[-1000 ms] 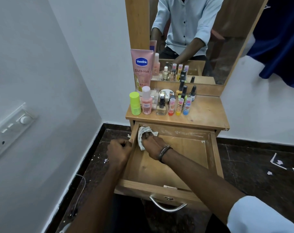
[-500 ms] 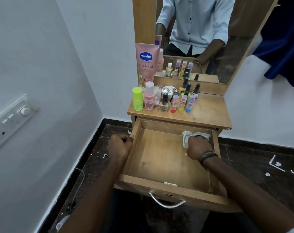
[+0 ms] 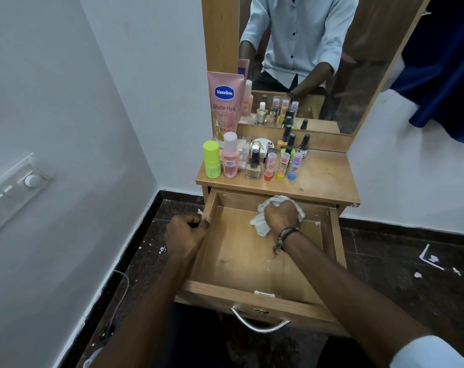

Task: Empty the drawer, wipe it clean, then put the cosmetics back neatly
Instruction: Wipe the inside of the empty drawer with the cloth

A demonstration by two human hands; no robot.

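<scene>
Drawer point(image 3: 241, 264) pulled out and bare inside, its left wall gripped by the curled left hand point(image 3: 184, 235). Right hand point(image 3: 281, 215) bunches a white cloth point(image 3: 262, 224) against the back wall. Beyond both hands, cosmetics point(image 3: 254, 160) crowd the tabletop point(image 3: 321, 179) under a mirror point(image 3: 318, 62).

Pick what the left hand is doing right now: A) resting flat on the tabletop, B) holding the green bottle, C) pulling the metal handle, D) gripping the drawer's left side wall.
D: the left hand curls over the left wall of the drawer, while the right hand presses the cloth inside.
</scene>
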